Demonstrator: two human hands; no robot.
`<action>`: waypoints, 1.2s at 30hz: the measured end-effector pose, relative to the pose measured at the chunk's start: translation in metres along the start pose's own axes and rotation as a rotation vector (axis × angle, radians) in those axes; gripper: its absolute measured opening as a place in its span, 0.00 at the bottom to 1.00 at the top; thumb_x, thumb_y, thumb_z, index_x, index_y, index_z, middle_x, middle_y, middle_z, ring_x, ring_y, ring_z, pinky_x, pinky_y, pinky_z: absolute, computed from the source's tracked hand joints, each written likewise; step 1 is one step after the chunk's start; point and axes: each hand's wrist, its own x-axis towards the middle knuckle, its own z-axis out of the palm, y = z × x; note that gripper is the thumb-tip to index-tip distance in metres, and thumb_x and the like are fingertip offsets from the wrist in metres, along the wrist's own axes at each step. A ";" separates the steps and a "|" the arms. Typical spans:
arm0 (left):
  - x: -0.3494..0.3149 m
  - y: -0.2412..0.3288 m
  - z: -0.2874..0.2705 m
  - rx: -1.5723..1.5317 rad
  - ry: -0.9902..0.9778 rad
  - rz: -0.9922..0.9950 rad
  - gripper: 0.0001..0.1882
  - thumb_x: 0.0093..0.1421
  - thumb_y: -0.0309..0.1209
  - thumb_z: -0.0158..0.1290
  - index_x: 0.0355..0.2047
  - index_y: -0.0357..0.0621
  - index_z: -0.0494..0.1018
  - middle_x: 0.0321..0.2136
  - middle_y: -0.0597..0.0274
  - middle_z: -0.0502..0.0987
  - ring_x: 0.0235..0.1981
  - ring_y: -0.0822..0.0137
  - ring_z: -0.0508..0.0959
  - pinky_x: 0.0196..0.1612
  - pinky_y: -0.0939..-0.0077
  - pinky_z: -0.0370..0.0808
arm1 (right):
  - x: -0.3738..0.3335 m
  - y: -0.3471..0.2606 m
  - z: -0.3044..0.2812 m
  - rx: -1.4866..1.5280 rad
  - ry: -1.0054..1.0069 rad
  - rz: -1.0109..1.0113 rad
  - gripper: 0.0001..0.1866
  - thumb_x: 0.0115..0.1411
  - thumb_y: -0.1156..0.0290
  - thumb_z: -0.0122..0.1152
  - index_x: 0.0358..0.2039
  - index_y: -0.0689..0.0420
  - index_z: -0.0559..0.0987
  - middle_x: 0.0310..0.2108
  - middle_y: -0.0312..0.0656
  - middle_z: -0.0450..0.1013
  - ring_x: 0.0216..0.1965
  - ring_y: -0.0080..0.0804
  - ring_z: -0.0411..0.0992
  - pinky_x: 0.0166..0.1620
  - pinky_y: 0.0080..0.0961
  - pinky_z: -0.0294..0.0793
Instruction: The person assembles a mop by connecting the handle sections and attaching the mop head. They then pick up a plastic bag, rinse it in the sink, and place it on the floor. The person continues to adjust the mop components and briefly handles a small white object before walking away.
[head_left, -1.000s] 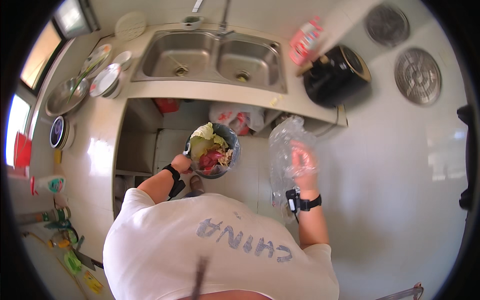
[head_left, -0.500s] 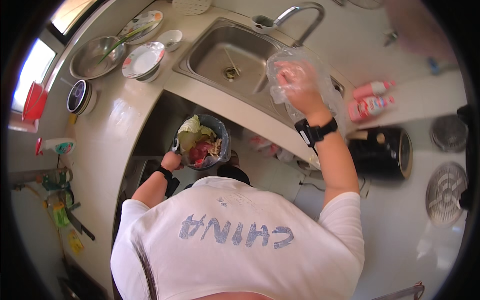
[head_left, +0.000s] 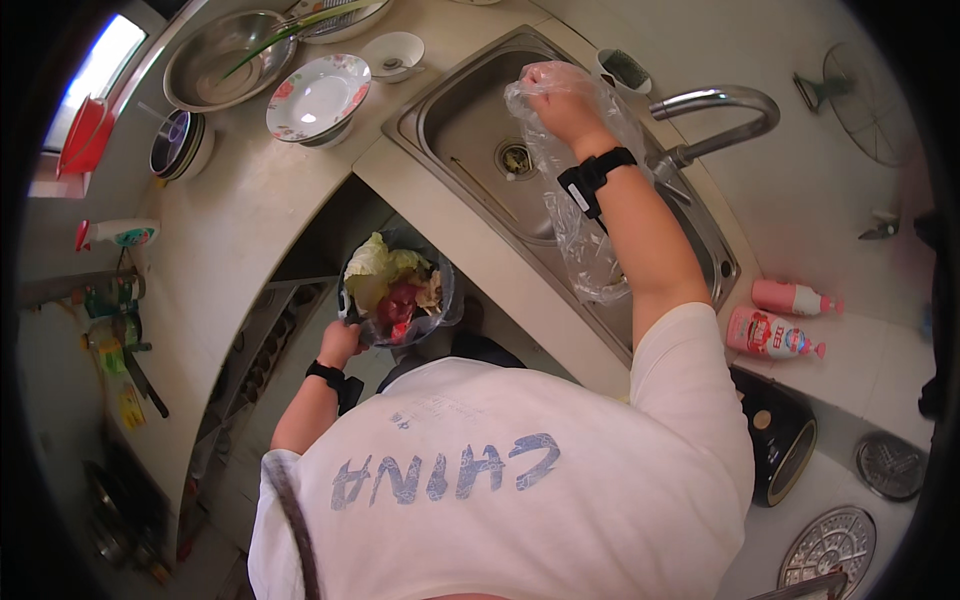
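Observation:
My left hand [head_left: 342, 343] is closed on the rim side of a dark trash bin [head_left: 452, 318] lined with a clear bag. Inside it lie cabbage leaves [head_left: 368, 268], reddish scraps [head_left: 402, 302] and brownish peelings. My right hand [head_left: 563, 103] is stretched over the sink [head_left: 462, 205], its fingers curled in a clear plastic bag [head_left: 583, 250]. The thin film wraps the fingers and trails down beneath my forearm toward the sink's near edge. I cannot make out anything inside that bag. Food bits sit in the drain [head_left: 515, 157], with a thin stick nearby.
A curved faucet [head_left: 725, 97] and a small dish with a dark green pad [head_left: 625, 70] stand behind the sink. To the left are a steel basin [head_left: 215, 75], a floral plate [head_left: 318, 95] and stacked bowls [head_left: 182, 145]. Pink bottles [head_left: 770, 333] are at right.
My view has turned to the right. My right hand has moved farther out and nearer the drain, drawing the plastic bag with it. The left hand stays on the bin.

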 end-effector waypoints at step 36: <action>-0.023 0.049 -0.040 -0.262 0.133 -0.234 0.13 0.56 0.30 0.47 0.31 0.27 0.73 0.22 0.51 0.78 0.22 0.61 0.80 0.27 0.69 0.78 | -0.048 0.069 0.207 -0.243 -1.270 -0.076 0.16 0.58 0.61 0.53 0.42 0.53 0.81 0.48 0.50 0.74 0.48 0.50 0.73 0.50 0.41 0.73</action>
